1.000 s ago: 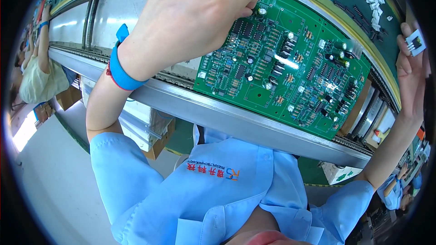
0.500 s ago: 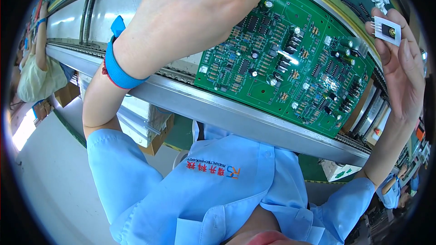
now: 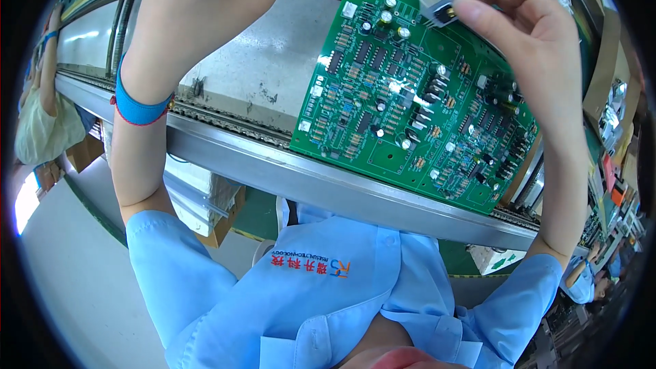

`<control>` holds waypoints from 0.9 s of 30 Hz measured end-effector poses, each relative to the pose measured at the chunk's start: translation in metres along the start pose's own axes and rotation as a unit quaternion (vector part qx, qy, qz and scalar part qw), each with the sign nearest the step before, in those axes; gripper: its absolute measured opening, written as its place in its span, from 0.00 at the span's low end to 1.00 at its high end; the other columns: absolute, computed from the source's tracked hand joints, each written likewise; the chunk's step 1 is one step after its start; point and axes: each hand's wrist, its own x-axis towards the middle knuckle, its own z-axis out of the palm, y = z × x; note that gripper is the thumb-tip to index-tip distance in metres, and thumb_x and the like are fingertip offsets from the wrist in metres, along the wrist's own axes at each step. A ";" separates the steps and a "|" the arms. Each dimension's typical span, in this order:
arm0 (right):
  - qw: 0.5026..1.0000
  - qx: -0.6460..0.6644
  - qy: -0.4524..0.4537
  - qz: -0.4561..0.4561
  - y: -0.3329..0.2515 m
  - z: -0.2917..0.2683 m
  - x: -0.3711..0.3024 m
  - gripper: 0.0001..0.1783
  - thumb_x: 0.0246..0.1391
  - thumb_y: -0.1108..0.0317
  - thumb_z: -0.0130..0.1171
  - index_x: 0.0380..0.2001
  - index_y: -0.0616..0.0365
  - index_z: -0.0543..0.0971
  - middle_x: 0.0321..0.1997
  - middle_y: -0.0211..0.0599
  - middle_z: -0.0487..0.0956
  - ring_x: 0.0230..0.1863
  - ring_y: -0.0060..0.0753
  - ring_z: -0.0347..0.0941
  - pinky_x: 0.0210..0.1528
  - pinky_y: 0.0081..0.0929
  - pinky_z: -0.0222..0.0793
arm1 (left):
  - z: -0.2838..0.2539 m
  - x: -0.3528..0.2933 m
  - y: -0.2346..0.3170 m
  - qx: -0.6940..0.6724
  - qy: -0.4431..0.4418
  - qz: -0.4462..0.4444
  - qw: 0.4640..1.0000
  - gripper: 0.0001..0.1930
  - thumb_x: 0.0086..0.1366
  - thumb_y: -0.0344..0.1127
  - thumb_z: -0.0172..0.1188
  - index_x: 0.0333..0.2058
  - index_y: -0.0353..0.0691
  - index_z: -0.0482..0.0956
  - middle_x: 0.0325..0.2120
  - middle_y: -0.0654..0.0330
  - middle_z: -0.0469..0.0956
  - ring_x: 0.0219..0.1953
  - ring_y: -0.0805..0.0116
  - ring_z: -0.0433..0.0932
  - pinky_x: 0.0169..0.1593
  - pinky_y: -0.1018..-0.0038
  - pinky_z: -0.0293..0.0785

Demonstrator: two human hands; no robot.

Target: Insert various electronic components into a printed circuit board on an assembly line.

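The right hand has its grip pinched on a white-backed part over the far edge of the circuit board; a loose pinch could drop it onto the small cans. The left hand: fingertips cut off, grip untellable.

Light blue shirt: chest lettering, upside down in view, large red characters plus a row of small dark letters; orange-and-blue logo just right of it. Above the shirt, green circuit board: white print, too small to read.
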 end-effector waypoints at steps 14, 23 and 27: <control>0.943 -0.263 0.018 -0.204 0.014 0.020 -0.001 0.16 0.54 0.83 0.60 0.47 0.61 0.79 0.43 0.32 0.81 0.46 0.24 0.78 0.51 0.23 0.74 | 0.000 -0.013 -0.013 -0.015 0.000 0.017 1.000 0.05 0.54 0.29 0.69 0.28 0.41 0.81 0.22 0.65 0.75 0.23 0.68 0.71 0.33 0.73 0.60; 0.889 -0.363 0.018 -0.279 0.011 0.022 -0.005 0.19 0.49 0.86 0.61 0.46 0.62 0.78 0.41 0.40 0.81 0.40 0.33 0.80 0.45 0.25 0.76 | -0.007 -0.013 -0.013 -0.097 0.000 -0.026 0.995 0.04 0.55 0.32 0.68 0.29 0.44 0.81 0.21 0.65 0.72 0.25 0.67 0.71 0.34 0.71 0.59; 0.875 -0.400 0.036 -0.270 0.009 0.026 -0.005 0.17 0.50 0.83 0.61 0.45 0.61 0.77 0.40 0.41 0.80 0.40 0.38 0.80 0.44 0.29 0.77 | -0.003 -0.011 -0.020 -0.112 -0.017 -0.007 0.994 0.04 0.58 0.30 0.64 0.34 0.41 0.82 0.26 0.63 0.76 0.29 0.67 0.74 0.37 0.71 0.66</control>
